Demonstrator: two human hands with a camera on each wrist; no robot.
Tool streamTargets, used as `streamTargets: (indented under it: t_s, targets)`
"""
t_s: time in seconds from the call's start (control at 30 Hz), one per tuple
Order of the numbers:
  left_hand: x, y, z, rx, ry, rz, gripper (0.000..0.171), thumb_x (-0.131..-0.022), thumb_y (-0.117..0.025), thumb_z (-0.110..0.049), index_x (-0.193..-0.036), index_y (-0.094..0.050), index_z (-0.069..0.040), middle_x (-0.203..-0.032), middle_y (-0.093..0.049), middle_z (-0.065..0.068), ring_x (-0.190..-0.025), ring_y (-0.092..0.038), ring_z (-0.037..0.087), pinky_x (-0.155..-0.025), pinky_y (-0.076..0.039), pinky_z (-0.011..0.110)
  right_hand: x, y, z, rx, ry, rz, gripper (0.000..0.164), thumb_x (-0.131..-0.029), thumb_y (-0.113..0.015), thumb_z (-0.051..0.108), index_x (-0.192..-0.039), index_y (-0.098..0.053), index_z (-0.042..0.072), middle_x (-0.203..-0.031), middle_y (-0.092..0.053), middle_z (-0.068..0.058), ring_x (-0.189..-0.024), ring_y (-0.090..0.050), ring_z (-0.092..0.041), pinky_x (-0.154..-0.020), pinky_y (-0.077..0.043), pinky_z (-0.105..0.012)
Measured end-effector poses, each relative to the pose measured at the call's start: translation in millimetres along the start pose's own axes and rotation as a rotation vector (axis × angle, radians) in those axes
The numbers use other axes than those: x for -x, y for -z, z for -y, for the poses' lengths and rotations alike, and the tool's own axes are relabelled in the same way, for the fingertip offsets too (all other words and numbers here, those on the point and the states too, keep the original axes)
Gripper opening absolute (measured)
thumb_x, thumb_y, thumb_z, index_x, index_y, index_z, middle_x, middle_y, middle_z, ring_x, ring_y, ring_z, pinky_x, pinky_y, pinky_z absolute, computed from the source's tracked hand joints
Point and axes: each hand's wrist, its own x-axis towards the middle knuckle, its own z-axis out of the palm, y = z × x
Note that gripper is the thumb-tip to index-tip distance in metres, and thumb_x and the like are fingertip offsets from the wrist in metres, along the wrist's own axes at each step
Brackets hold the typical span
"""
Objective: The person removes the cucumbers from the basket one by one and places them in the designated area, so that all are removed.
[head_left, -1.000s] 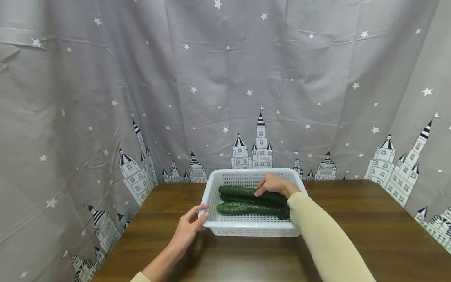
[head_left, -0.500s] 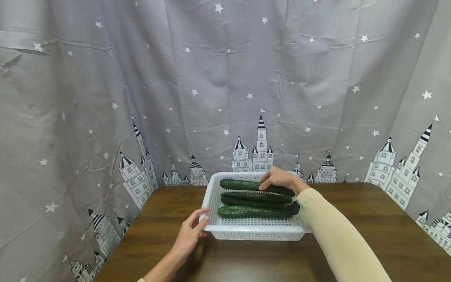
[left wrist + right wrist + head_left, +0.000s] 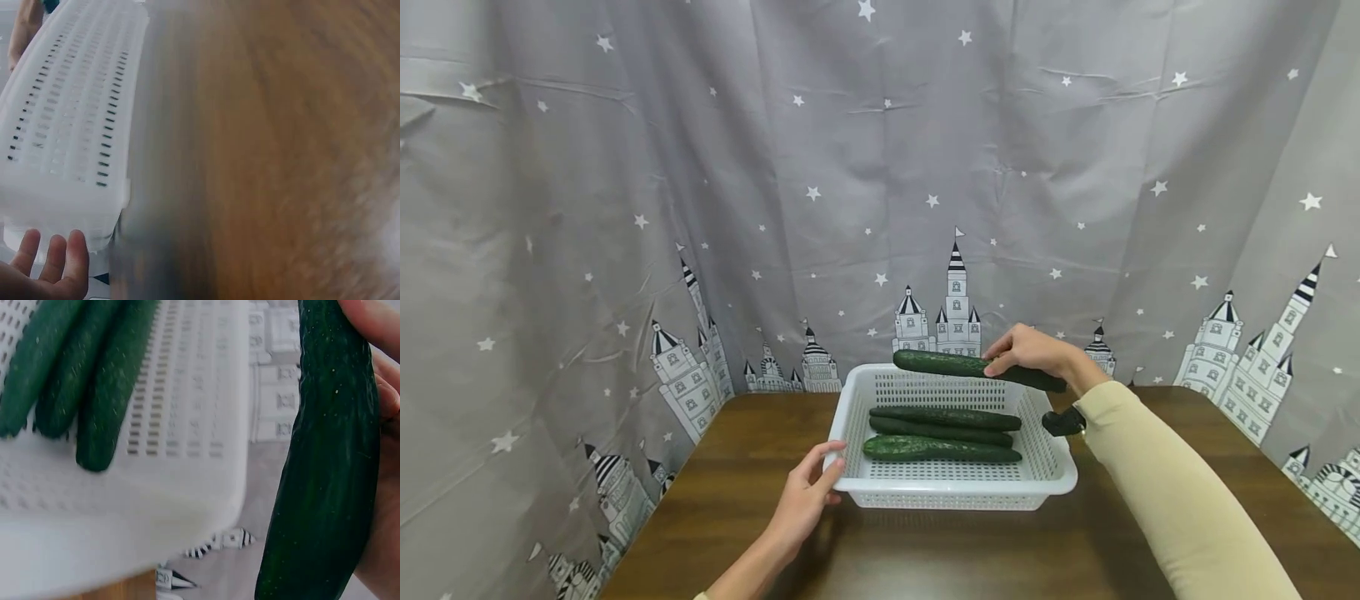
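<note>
Four cucumbers in all: three lie side by side, lengthwise left to right, on the floor of the white perforated basket (image 3: 951,492), and one lifted cucumber (image 3: 958,365) is in the air above the basket's far rim, roughly level, clear of the plastic. Of the three, the near cucumber (image 3: 940,450) is thickest, with the middle cucumber (image 3: 936,430) and far cucumber (image 3: 943,416) pressed close behind it. One basket, sitting on the dark wooden table (image 3: 1150,533). Right hand (image 3: 1033,352) grips the lifted cucumber near its right end, fingers curled over the top, thumb side under it; right wrist view shows fingers wrapped round the dark green skin with the basket corner down-left of it. Left hand (image 3: 805,496) rests at the basket's near-left corner, thumb up on the rim, fingers relaxed and mostly straight against the side wall, not clamped round anything. Beige sleeve (image 3: 1172,508) covers the right forearm. One grey curtain (image 3: 700,167) with stars and castles behind the table.
</note>
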Motion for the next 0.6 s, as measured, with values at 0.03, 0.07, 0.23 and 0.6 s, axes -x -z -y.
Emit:
streamTargets:
  t_s: [0.03, 0.07, 0.23, 0.6]
  targets:
    - [0.6, 0.7, 0.5, -0.006, 0.003, -0.001, 0.039, -0.102, -0.060, -0.026, -0.137, -0.056, -0.011, -0.131, -0.060, 0.023, -0.093, -0.062, 0.017, -0.073, -0.053, 0.034, 2, 3, -2, 0.008, 0.005, -0.002, 0.043, -0.088, -0.077, 0.026, -0.122, -0.071, 0.000, -0.133, -0.064, -0.021, -0.129, -0.055, -0.040, -0.103, -0.047, -0.052]
    - [1.7, 1.5, 1.3, -0.014, 0.004, 0.000, 0.040, -0.101, -0.060, -0.026, -0.138, -0.055, -0.011, -0.131, -0.060, 0.023, -0.092, -0.062, 0.017, -0.072, -0.053, 0.034, 5, 6, -4, 0.006, 0.002, -0.005, 0.043, -0.088, -0.077, 0.027, -0.122, -0.071, 0.001, -0.132, -0.065, -0.020, -0.130, -0.054, -0.040, -0.104, -0.047, -0.052]
    - [3.2, 2.6, 2.1, -0.036, 0.002, -0.005, 0.041, -0.101, -0.061, -0.029, -0.138, -0.055, -0.012, -0.131, -0.060, 0.022, -0.095, -0.061, 0.018, -0.072, -0.053, 0.035, 18, 23, -9, 0.007, 0.009, -0.031, 0.045, -0.089, -0.076, 0.028, -0.123, -0.070, -0.001, -0.134, -0.063, -0.022, -0.134, -0.049, -0.044, -0.109, -0.040, -0.058]
    - [-0.7, -3.2, -2.2, -0.024, -0.011, -0.004, 0.038, -0.101, -0.061, -0.027, -0.136, -0.057, -0.013, -0.130, -0.060, 0.020, -0.095, -0.060, 0.018, -0.073, -0.053, 0.036, 51, 53, -26, 0.049, -0.027, -0.080, 0.048, -0.089, -0.076, 0.028, -0.125, -0.068, -0.003, -0.134, -0.062, -0.025, -0.134, -0.047, -0.046, -0.108, -0.041, -0.059]
